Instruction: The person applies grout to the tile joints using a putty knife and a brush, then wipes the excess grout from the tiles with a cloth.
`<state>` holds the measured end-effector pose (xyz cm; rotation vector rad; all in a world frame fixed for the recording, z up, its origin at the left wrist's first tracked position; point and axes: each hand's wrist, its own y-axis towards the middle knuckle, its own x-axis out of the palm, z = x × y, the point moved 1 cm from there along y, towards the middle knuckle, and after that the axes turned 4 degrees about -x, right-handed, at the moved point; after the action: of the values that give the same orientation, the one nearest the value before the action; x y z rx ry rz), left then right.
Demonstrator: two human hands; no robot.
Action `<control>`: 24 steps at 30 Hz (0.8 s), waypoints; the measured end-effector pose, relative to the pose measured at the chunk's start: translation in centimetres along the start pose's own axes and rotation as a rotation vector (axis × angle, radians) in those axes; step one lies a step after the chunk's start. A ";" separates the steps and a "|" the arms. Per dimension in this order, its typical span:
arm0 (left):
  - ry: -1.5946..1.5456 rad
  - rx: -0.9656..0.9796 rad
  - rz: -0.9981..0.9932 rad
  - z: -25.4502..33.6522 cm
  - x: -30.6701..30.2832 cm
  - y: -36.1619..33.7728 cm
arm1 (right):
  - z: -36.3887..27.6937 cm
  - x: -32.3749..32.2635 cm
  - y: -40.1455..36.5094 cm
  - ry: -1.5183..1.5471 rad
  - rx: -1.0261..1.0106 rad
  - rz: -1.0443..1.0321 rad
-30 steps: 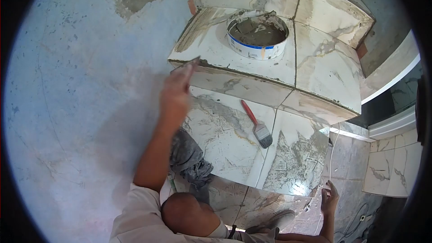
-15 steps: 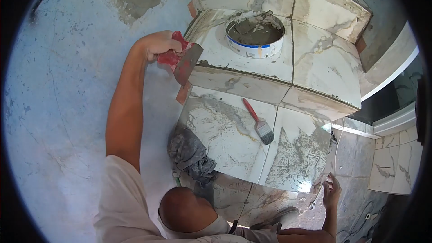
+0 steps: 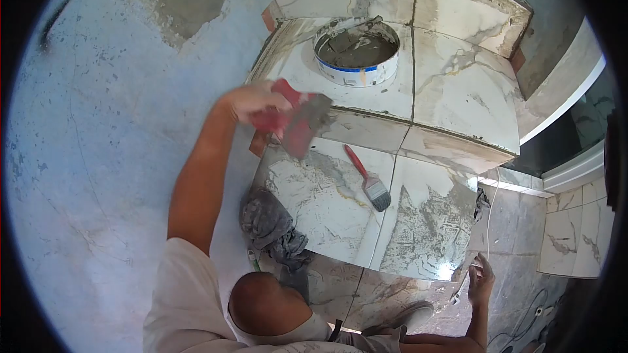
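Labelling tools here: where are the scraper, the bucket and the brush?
scraper (image 3: pixel 307 124), head view, on its grey blade.
bucket (image 3: pixel 360 78), head view, on its outer wall.
brush (image 3: pixel 381 201), head view, on its bristles.

One head camera, looking down on the tiled steps (image 3: pixel 458 91).
It sits on the person's head and looks forward and down through a round, wide lens, so the edges go dark. It is close to the left hand (image 3: pixel 252 103), whose fingers (image 3: pixel 265 95) hold a red scraper (image 3: pixel 302 125) in the middle. Just past the fingertips is the bucket (image 3: pixel 356 77). The right hand (image 3: pixel 481 281) shows far below, near the bottom edge.
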<state>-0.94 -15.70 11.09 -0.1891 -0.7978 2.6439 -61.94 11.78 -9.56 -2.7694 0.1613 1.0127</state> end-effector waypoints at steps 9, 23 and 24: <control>-0.445 0.489 0.274 -13.9 4.3 -3.0 | -0.2 -0.4 -0.4 0.004 0.022 0.013; 1.328 1.064 1.368 -17.9 3.1 3.8 | -0.4 0.0 -0.6 -0.086 -0.058 -0.003; 1.347 1.057 1.417 -17.8 2.9 4.3 | -0.1 0.0 -0.7 -0.089 -0.041 0.009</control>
<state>-0.80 -8.88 -6.17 -2.3867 1.5863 2.3263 -61.75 12.49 -9.40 -2.7554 0.1421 1.1518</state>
